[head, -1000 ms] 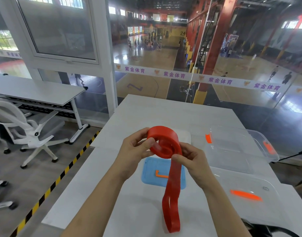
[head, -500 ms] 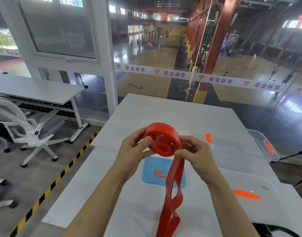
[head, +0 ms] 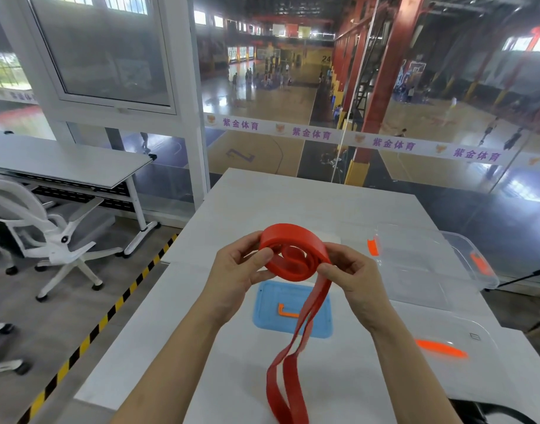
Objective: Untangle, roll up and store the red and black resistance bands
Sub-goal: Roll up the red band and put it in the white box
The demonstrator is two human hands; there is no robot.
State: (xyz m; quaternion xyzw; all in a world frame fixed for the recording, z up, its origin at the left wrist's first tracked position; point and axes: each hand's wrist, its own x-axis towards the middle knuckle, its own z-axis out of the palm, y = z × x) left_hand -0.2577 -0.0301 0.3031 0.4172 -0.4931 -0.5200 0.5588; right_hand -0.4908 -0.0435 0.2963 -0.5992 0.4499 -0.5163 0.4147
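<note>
Above the white table (head: 262, 203), red band (head: 293, 238) coil pinched between left hand (head: 238, 270) and right hand (head: 354, 276)

Above a white rectangular table (head: 293, 203), the left hand (head: 236, 278) grips the left side of a coiled red rubber resistance band (head: 293, 272) and the right hand (head: 356, 280) pinches its right side, the loose tail hanging toward the table's near edge. A flat blue plastic tray (head: 265, 310) lies on the table beneath the coil; a clear plastic storage bin (head: 415, 258) sits to the right, a clear plastic lid (head: 464, 325) nearer, by the right edge. Left of the table, a white swivel chair (head: 57, 249) stands before a white desk (head: 63, 160)
</note>
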